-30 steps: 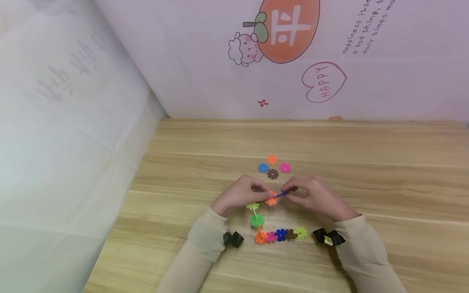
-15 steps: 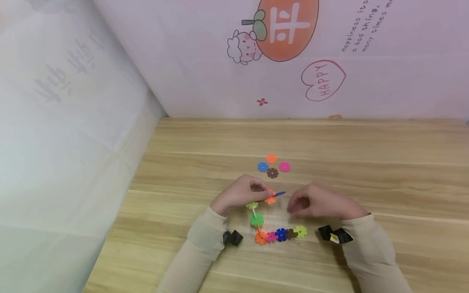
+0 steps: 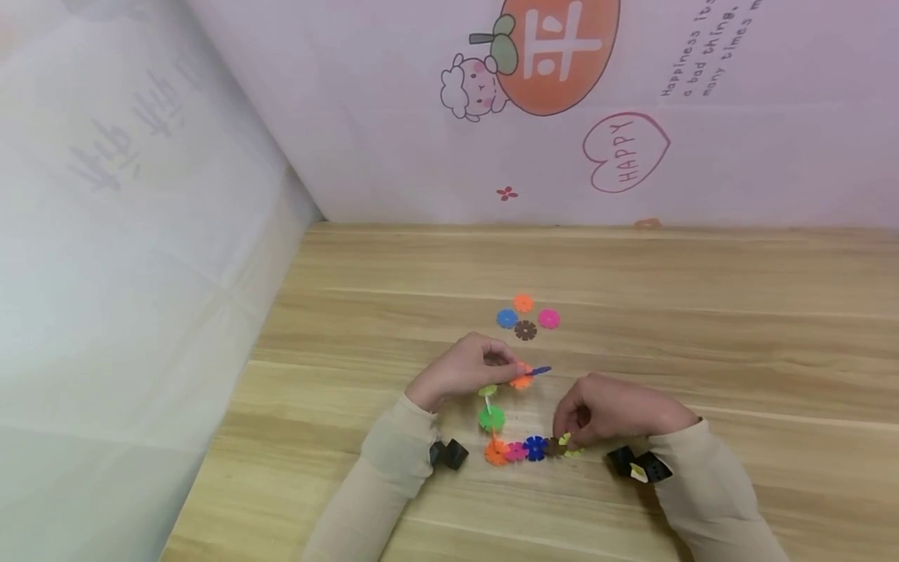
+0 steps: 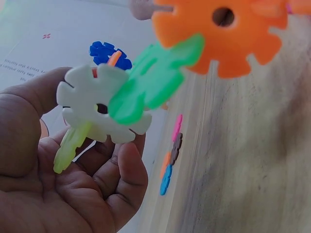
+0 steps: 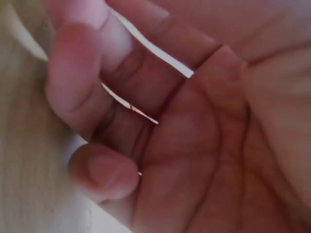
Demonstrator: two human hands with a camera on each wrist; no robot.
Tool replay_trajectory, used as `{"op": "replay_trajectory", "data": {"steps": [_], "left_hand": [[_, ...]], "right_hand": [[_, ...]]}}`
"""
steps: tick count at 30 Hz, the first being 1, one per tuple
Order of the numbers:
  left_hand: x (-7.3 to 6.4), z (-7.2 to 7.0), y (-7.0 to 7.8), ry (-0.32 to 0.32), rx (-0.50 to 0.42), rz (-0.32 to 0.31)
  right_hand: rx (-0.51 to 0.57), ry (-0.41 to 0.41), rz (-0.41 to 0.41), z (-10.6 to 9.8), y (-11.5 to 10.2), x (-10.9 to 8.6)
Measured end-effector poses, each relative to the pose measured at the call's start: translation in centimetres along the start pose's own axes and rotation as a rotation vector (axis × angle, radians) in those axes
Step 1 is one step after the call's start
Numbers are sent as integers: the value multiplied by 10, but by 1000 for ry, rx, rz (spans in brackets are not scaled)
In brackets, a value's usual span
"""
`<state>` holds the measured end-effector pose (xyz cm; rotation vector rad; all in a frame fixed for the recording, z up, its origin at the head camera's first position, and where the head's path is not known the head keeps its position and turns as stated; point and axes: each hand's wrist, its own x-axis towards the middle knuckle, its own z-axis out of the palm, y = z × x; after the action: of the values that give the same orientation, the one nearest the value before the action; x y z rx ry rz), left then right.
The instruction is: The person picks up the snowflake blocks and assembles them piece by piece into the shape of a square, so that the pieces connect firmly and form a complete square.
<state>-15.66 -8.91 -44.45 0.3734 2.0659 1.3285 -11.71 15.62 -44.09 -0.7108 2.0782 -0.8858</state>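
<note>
A chain of slotted plastic snowflake discs bends around between my hands. With thumb and fingers, my left hand (image 3: 467,371) pinches its upper end at an orange disc (image 3: 520,381), from which a dark blue disc (image 3: 539,371) sticks out. Below the left hand come a white disc (image 4: 87,104), a green disc (image 3: 492,419) and a lower orange disc (image 3: 496,453). Pink, dark blue (image 3: 534,448) and brown discs continue rightward. My right hand (image 3: 618,406) pinches the yellow-green disc (image 3: 570,450) at the lower end, partly covering it. The right wrist view shows curled fingers, the disc hidden.
Beyond the hands, loose orange (image 3: 523,303), blue (image 3: 506,318), pink (image 3: 549,318) and brown (image 3: 525,331) discs lie on the wooden table (image 3: 393,265). A printed cloth (image 3: 393,140) hangs along the back edge, and white cloth covers the left side.
My right hand let go of the dark blue disc, drew back, then came down to the yellow-green disc. The lower row shifted slightly left. My left hand keeps its hold.
</note>
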Motion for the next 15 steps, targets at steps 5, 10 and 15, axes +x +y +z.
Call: {"op": "replay_trajectory", "data": {"steps": [5,10,15], "left_hand": [[0,1,1,-2,-16,-5],[-1,1,2,-1,3,8],[-1,2,1,-2,4,4]], "right_hand": [[2,-15,-39,0,2,0],[6,-23,-67,1,4,-1],[10,-28,-72,2,6,-1]]}}
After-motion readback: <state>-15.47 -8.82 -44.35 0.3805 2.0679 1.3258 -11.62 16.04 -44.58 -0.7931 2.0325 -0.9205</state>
